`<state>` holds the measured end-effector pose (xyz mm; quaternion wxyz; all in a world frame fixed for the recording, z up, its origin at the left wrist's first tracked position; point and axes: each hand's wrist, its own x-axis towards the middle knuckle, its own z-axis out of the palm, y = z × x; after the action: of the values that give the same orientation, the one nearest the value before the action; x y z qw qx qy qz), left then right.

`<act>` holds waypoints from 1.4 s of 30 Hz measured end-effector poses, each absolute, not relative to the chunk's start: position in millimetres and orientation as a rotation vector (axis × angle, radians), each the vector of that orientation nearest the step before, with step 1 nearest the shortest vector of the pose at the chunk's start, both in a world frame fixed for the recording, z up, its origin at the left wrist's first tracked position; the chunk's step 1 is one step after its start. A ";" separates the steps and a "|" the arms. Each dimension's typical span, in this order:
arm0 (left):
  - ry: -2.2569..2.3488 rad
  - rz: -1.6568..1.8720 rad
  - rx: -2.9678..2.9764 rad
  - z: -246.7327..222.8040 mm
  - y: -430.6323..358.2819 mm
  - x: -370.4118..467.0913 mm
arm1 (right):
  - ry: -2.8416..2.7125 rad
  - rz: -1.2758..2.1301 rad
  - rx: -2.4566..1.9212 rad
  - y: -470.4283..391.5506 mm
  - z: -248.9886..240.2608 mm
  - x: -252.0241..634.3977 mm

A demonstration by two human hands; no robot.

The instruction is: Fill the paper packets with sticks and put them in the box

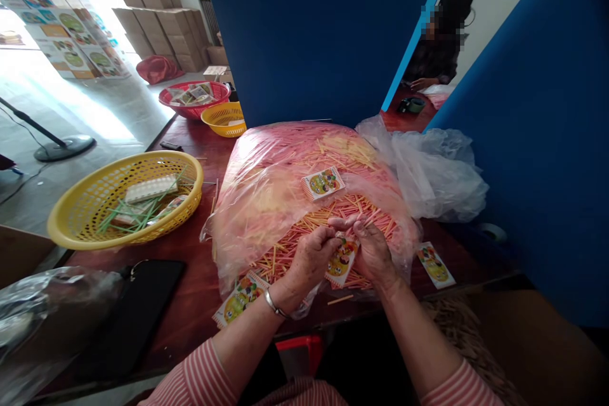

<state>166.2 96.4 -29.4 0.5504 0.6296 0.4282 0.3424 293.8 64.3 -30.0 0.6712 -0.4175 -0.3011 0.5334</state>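
Both hands meet over an open clear plastic bag [271,193] full of thin pink and yellow sticks [290,244]. My left hand [314,257] is closed on the upper left edge of a small printed packet [341,261] with a yellow cartoon design. My right hand [373,250] pinches at the packet's top right, fingertips close to the left ones; whether a stick is between them I cannot make out. Another packet [323,183] lies on the bag. One more packet [242,298] is beside my left wrist, and a further packet [436,265] lies on the table to the right.
A yellow basket [64,228] with green sticks and packs stands left. Behind are a red basket [166,101] and a smaller yellow basket [221,130]. Blue partitions [323,32] rise behind and right. Crumpled plastic [442,171] lies right; a dark phone-like slab [137,311] lies left. A person [440,44] sits beyond.
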 end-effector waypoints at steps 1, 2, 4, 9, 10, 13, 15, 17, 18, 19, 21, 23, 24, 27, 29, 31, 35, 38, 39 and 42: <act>0.981 0.804 1.487 -29.7 96.8 165.9 | -0.688 1.206 -0.939 64.1 -30.9 292.8; 0.955 0.797 1.486 -29.9 97.1 165.5 | -0.690 1.206 -0.936 64.0 -31.6 291.9; 0.935 0.794 1.488 -29.9 97.6 164.8 | -0.669 1.197 -0.926 64.0 -32.5 290.5; 1.000 0.820 1.571 -25.8 95.9 162.7 | -0.564 1.169 -0.898 65.4 -28.7 288.6; 1.012 0.825 1.600 -24.5 95.3 162.4 | -0.555 1.158 -0.902 65.6 -27.5 288.3; 1.035 0.852 1.661 -21.7 93.7 161.9 | -0.563 1.108 -0.929 65.6 -25.5 287.6; 1.039 0.859 1.659 -21.5 93.3 162.0 | -0.589 1.087 -0.933 64.8 -25.8 287.3; 1.040 0.856 1.634 -22.5 93.2 162.1 | -0.616 1.091 -0.924 63.6 -27.0 287.0; 1.038 0.857 1.619 -23.1 93.2 162.1 | -0.628 1.100 -0.923 62.9 -27.9 286.9; 1.034 0.858 1.607 -23.6 93.3 162.1 | -0.640 1.108 -0.926 62.3 -28.7 286.9; 1.025 0.858 1.593 -24.4 93.3 162.1 | -0.665 1.121 -0.943 61.2 -30.2 287.3; 0.998 0.857 1.572 -24.9 93.4 162.2 | -0.698 1.156 -0.960 60.5 -31.1 288.1; 0.984 0.857 1.550 -25.3 93.4 162.4 | -0.718 1.185 -0.969 60.3 -31.1 288.5; 0.959 0.853 1.448 -27.4 93.8 163.7 | -0.763 1.253 -0.973 60.2 -28.9 288.7; 0.956 0.849 1.379 -29.3 94.2 164.9 | -0.749 1.234 -0.928 60.4 -25.7 288.3; 0.944 0.858 1.321 -30.9 95.1 166.2 | -0.726 1.193 -0.886 60.3 -22.4 288.4; 0.897 0.883 1.255 -31.3 97.1 168.4 | -0.979 1.170 -1.068 59.2 -18.5 293.6; 0.890 0.904 1.262 -29.4 98.0 170.8 | -1.205 1.149 -1.217 59.5 -18.1 299.0; 0.898 0.915 1.268 -28.5 98.1 171.9 | -1.217 1.120 -1.233 60.0 -18.4 300.3; 0.940 0.945 1.284 -26.0 97.9 175.3 | -1.193 1.012 -1.255 62.2 -20.3 301.4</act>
<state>175.3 97.9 -26.0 0.6017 0.5541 0.4056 0.4079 301.4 62.2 -20.3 0.5380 -0.5275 -0.5012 0.4256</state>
